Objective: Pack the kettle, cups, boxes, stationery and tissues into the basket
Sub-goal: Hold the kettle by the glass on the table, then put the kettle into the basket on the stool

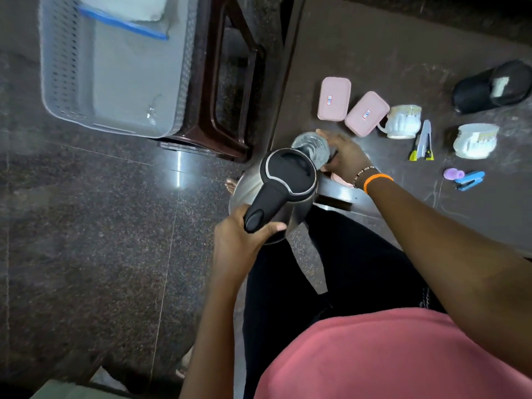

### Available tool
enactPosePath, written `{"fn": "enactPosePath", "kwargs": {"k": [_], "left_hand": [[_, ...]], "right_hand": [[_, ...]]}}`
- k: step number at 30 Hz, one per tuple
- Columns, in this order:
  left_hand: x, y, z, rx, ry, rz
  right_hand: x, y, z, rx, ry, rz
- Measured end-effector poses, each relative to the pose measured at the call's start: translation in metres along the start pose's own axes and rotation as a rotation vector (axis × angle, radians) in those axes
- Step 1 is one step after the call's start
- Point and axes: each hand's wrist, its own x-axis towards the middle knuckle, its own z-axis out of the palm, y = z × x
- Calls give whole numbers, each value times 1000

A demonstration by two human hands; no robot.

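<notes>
My left hand [244,240] grips the black handle of a steel kettle [282,180], held in the air at the table's near left corner. Just beyond the kettle's lid, my right hand [342,156] is closed around a clear glass [311,146]. A grey perforated basket [57,82] sits on a dark wooden stool at upper left; a tissue pack with a blue edge [123,12] lies at its far end. On the table lie two pink boxes [334,98] [367,113], two white cups [403,121] [475,141], a stapler [423,141], a blue stapler [469,180] and a purple item [453,173].
The dark table [374,53] fills the upper right; a black slipper-like object [492,86] lies at its right edge. The dark wooden stool [227,110] stands between basket and table. Polished granite floor [100,226] spreads to the left, and my legs are below the kettle.
</notes>
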Motion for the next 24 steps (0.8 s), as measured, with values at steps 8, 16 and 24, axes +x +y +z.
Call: {"fn": "enactPosePath", "kwargs": {"k": [8, 16, 24], "left_hand": [[-11, -5, -53, -332, 175, -85], [6, 1, -137, -674, 443, 16], [55, -4, -231, -760, 542, 127]], "right_hand": [[11, -79, -27, -130, 100, -2], [52, -207, -5, 55, 74, -174], [107, -289, 41, 257, 204, 85]]}}
